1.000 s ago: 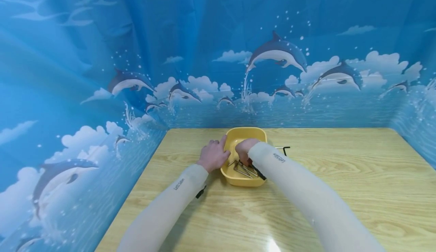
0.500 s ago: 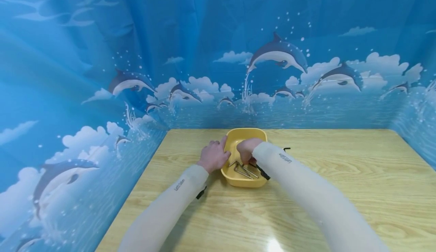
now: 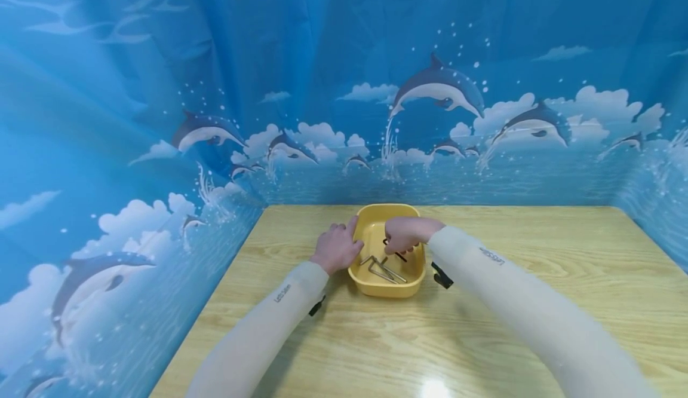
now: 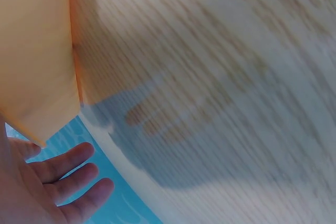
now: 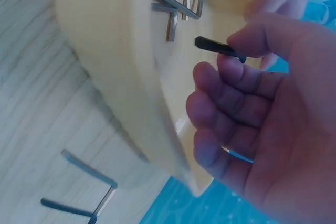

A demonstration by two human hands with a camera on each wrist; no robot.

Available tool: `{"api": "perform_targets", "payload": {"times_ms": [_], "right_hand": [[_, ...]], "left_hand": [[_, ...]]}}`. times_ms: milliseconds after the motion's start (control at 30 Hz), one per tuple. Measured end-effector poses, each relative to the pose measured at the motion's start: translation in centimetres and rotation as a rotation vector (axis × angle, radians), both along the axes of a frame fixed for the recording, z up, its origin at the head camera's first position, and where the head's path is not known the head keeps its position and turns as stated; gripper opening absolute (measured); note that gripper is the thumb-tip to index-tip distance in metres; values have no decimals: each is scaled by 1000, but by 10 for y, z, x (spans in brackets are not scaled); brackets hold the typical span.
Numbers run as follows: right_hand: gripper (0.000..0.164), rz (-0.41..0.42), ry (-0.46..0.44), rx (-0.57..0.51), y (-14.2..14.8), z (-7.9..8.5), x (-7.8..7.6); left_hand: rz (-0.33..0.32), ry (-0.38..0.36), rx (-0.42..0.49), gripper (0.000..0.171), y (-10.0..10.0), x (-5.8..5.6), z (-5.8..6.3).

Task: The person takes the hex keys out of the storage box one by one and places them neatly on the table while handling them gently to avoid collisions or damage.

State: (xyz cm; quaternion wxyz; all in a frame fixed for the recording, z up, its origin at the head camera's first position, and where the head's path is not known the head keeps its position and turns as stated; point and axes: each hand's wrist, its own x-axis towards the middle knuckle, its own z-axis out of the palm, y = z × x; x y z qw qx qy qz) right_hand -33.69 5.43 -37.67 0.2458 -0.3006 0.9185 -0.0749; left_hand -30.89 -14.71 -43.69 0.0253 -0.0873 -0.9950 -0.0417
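Over the yellow tub (image 3: 386, 291), a black hex key (image 5: 212, 45) is pinched between the thumb and forefinger of the right hand (image 3: 411, 234), silver keys (image 5: 178, 6) lying inside; the rim is touched by the left hand (image 3: 337, 247), fingers loosely extended, presumably for steadiness.

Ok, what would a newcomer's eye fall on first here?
Probably the leaping dolphins printed on the blue backdrop behind the table. Next, the bright yellow tub near the table's far edge, with silvery bent rods lying in it. Then the right-hand grip over the tub, pinching a dark rod.
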Motion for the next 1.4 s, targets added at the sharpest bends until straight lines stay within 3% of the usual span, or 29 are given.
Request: {"api": "perform_targets", "payload": {"times_ms": [267, 600, 933, 1400], "right_hand": [[36, 24, -13, -157, 36, 11, 7], [38, 31, 15, -238, 72, 15, 11], [27, -77, 36, -274, 113, -8, 13], [46, -315, 49, -232, 158, -46, 19]], "left_hand": [[0, -15, 13, 66, 2, -1, 1], [9, -33, 18, 66, 6, -4, 0], [6, -33, 42, 68, 4, -5, 2], [7, -35, 57, 67, -1, -3, -1]]}}
